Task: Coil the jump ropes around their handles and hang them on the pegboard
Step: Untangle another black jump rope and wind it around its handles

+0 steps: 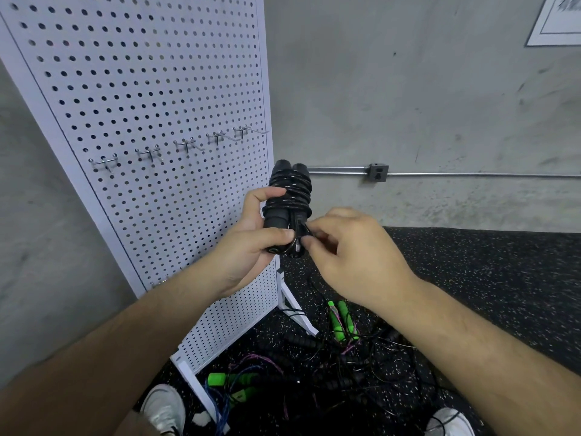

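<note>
A person's left hand gripped a black jump rope held upright in front of a white pegboard. Its fingers and thumb were curled round the lower part of the rope's two handles, which stood side by side and touching. The thin, glossy black cord was wound in close turns around the upper and middle parts of both handles. Their rounded tops stood bare above the coil, and their matte lower ends showed at the hand. The right hand came in from the other side, thumb and forefinger pinching the cord low on the bundle, just beside the left thumb; which piece of the cord it held could not be made out. The bundle was in the air, near the pegboard's right edge and just below a rising row of metal hooks. On the black speckled floor beneath the hands lay a tangled pile of other jump ropes, with thin black cords, braided purple and blue cords and bright green handles, near the pegboard's white foot. Two pale shoes showed at the bottom edge. Behind, a grey concrete wall carried a metal conduit with an outlet box and the corner of a paper notice.
</note>
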Available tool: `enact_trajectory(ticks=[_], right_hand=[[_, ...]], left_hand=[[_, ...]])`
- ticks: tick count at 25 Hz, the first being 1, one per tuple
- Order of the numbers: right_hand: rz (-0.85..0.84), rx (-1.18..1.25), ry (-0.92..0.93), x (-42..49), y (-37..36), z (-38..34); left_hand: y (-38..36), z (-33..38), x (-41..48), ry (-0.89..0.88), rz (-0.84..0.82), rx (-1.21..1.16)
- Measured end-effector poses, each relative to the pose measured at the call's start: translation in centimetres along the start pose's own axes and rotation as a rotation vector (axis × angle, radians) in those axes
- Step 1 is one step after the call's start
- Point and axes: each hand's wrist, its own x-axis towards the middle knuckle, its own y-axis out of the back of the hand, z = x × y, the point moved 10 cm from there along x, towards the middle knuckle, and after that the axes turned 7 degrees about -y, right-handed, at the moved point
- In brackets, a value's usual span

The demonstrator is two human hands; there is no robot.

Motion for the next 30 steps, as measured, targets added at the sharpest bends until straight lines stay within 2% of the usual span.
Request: enact_trajectory(ticks=[9, 12, 17, 19, 24, 26, 30], right_hand=[[0.1, -0.188, 0.325, -0.1, -0.5, -1.4], [0.139, -0.138, 0.276, -0.2, -0.4, -1.7], [0.109, 0.18, 0.014, -0.1, -0.6, 0.0], [0.096, 0.137, 0.061, -0.3, -0.8, -0.7], [0.081, -0.164, 0.254, -0.6, -1.4, -3.1], [0.118, -0.123, 0.21, -0.4, -1.0, -2.8], [0.162, 0.126, 0.04, -0.3, -0.2, -1.0]], left_hand=[[0.0, 0.5, -0.3, 0.005, 0.02, -0.095], [0.0, 0.4, -0.5, 0.018, 0.007, -0.033], [0.4, 0.3, -0.5, 0.032, 0.041, -0.009], [0.6, 0.3, -0.4, 0.029, 0.065, -0.008], [0.8, 0.5, -0.4, 0.028, 0.083, 0.003], [0.8, 0.4, -0.4, 0.036, 0.085, 0.009], [0.5, -0.2, -0.6, 0.06, 0.072, 0.027]])
